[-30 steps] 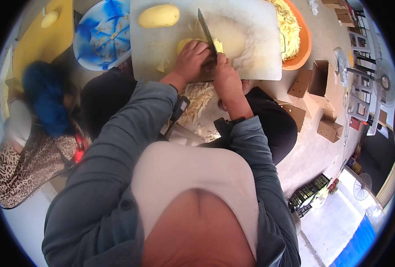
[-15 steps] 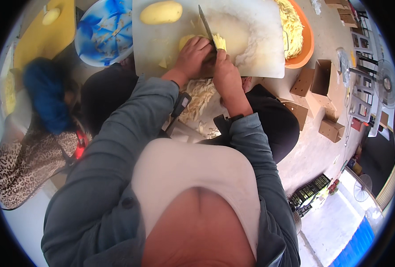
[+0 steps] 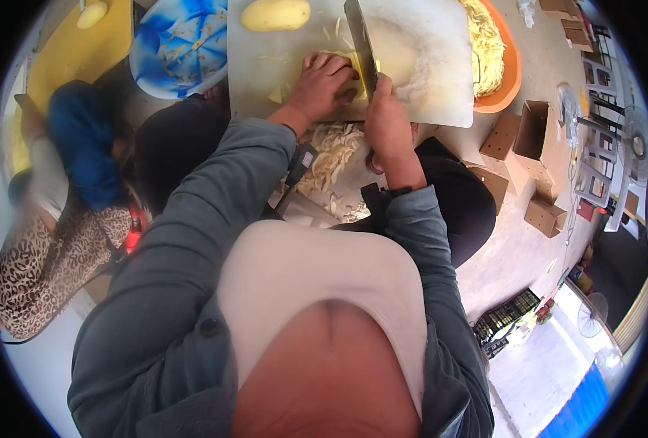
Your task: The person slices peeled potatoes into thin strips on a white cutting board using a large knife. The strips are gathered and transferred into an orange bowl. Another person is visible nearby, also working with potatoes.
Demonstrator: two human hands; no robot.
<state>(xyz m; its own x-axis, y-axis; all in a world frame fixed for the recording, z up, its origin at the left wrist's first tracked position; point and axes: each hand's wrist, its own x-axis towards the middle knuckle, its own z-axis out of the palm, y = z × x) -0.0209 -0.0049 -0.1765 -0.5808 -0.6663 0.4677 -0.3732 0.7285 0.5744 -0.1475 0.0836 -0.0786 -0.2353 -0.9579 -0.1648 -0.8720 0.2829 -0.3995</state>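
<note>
A broad-bladed kitchen knife [image 3: 362, 40] is gripped in my right hand [image 3: 389, 120], its fingers closed round the handle. The blade stands over the white cutting board [image 3: 433, 66], pointing away from me, beside the fingers of my left hand [image 3: 327, 84]. My left hand is closed, with curled fingers pressing down on cut yellow potato [image 3: 361, 86], which they partly hide. A whole peeled potato [image 3: 275, 14] lies at the board's far left, and a few thin strips and scraps are scattered around.
Right of the board, an orange basin [image 3: 513, 55] holds yellow strips. A blue-and-white basin [image 3: 145, 55] stands left, near a yellow board [image 3: 83, 55]. Pale peelings [image 3: 331, 157] lie below the board. Cardboard boxes [image 3: 532, 139] are at right; another person [image 3: 68, 190] sits at left.
The knife has shifted slightly right and its blade now shows more broadly. The bundle of strips beside the blade is no longer seen there. The whole view has shifted a little.
</note>
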